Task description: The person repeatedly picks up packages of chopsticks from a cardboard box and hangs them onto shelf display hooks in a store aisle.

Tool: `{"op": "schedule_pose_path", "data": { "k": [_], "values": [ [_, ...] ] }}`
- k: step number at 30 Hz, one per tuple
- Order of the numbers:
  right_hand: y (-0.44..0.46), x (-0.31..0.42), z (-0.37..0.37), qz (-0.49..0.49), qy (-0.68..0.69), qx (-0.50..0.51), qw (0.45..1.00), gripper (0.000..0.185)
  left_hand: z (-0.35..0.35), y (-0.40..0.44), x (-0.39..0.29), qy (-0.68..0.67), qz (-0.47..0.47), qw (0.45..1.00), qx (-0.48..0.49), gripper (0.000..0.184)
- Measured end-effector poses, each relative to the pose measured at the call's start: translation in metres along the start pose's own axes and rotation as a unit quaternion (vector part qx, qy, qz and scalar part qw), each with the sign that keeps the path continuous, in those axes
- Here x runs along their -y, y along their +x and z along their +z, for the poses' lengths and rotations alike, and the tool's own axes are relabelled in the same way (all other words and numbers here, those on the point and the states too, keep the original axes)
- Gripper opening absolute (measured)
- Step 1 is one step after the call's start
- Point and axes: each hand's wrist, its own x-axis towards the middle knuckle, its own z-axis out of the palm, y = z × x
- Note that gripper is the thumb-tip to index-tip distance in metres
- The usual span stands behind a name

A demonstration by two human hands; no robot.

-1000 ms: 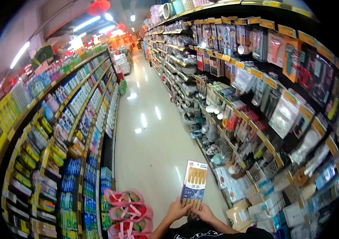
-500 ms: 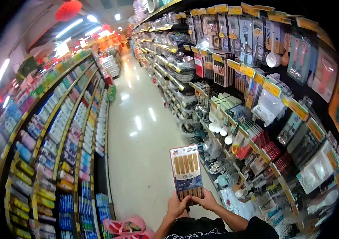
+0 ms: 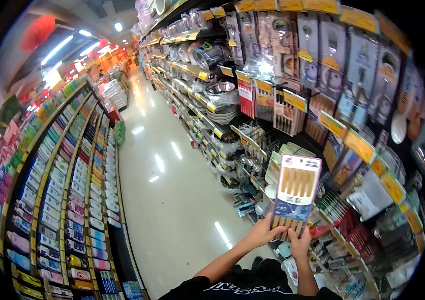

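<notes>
glossy aisle floor [image 3: 160, 210]; left hand [image 3: 263, 233] and right hand [image 3: 300, 246], closed, hold up what seems a chopstick pack [image 3: 295, 199] by its lower end, any shift needing even grip.

Both forearms extended forward; hands [image 3: 281, 234] together, thumbs uppermost.

no text is readable: print on the chopstick pack [image 3: 296, 192], yellow shelf tags [image 3: 295, 100] above it and white shirt lettering [image 3: 245, 288] below it is too small or blurred.
</notes>
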Motion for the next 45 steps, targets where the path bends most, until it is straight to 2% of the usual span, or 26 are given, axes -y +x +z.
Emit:
{"op": "schedule_pose_path", "data": {
  "k": [2,5,6,9,10,13,15,16,18,19,21,23,24,28,31,35,39,40,43,44,45],
  "values": [
    [0.026,-0.007,0.001,0.001,0.016,-0.035,0.999,0.033,-0.011,0.028,-0.020,0.011,-0.011,0.999,0.029,0.056],
    [0.069,-0.007,0.004,-0.006,0.031,-0.022,0.999,0.031,-0.014,0.076,0.006,-0.019,-0.018,0.999,0.046,0.057],
    [0.084,0.001,0.005,-0.014,0.001,-0.017,1.000,0.029,-0.017,0.092,0.000,-0.035,0.038,0.998,0.035,0.057],
    [0.112,0.011,0.013,-0.023,0.040,-0.029,0.998,0.027,-0.033,0.121,-0.021,-0.089,-0.017,0.992,0.087,0.056],
    [0.122,0.016,0.016,-0.034,0.037,-0.038,0.998,0.027,-0.036,0.134,-0.018,-0.082,0.018,0.992,0.092,0.059],
    [0.134,0.019,0.024,-0.048,0.030,-0.064,0.996,0.027,-0.045,0.163,-0.013,-0.122,0.025,0.981,0.150,0.061],
    [0.139,0.014,0.026,-0.050,0.037,-0.092,0.994,0.027,-0.051,0.174,-0.009,-0.073,0.027,0.984,0.161,0.062],
    [0.143,0.008,0.022,-0.086,-0.032,-0.099,0.991,0.028,-0.054,0.179,-0.010,-0.071,0.023,0.982,0.172,0.062],
    [0.152,0.004,0.023,-0.130,-0.060,-0.122,0.982,0.027,-0.054,0.189,-0.012,-0.107,0.037,0.977,0.180,0.061],
    [0.156,0.003,0.023,-0.152,-0.096,-0.130,0.975,0.027,-0.051,0.194,-0.012,-0.113,0.089,0.978,0.151,0.059],
    [0.162,0.011,0.023,-0.160,-0.131,-0.125,0.970,0.030,-0.054,0.205,-0.003,-0.102,0.109,0.975,0.164,0.056],
    [0.171,0.024,0.033,-0.169,-0.139,-0.127,0.967,0.032,-0.066,0.213,-0.005,-0.054,0.077,0.977,0.193,0.054],
    [0.169,0.006,0.032,-0.113,-0.098,-0.132,0.980,0.034,-0.071,0.219,-0.008,-0.030,0.064,0.976,0.207,0.053],
    [0.165,0.005,0.045,-0.183,-0.180,-0.160,0.953,0.039,-0.081,0.228,-0.003,-0.069,0.096,0.960,0.254,0.050],
    [0.162,0.005,0.053,-0.219,-0.230,-0.173,0.932,0.039,-0.090,0.235,0.019,0.039,0.197,0.933,0.297,0.046],
    [0.169,0.004,0.067,-0.197,-0.217,-0.199,0.935,0.037,-0.097,0.244,0.020,-0.025,0.123,0.949,0.290,0.046],
    [0.180,0.009,0.072,-0.193,-0.278,-0.191,0.921,0.035,-0.102,0.260,0.039,-0.084,0.118,0.943,0.301,0.045],
    [0.182,0.009,0.077,-0.183,-0.246,-0.198,0.931,0.034,-0.104,0.261,0.033,-0.104,0.136,0.945,0.279,0.044],
    [0.190,0.009,0.089,-0.157,-0.178,-0.213,0.948,0.034,-0.111,0.273,0.029,-0.083,0.150,0.939,0.299,0.044],
    [0.192,0.004,0.090,-0.150,-0.174,-0.213,0.949,0.034,-0.113,0.279,0.039,-0.071,0.101,0.933,0.337,0.047],
    [0.192,0.000,0.092,-0.144,-0.171,-0.214,0.951,0.034,-0.115,0.280,0.037,-0.075,0.105,0.933,0.336,0.045]
  ]
}}
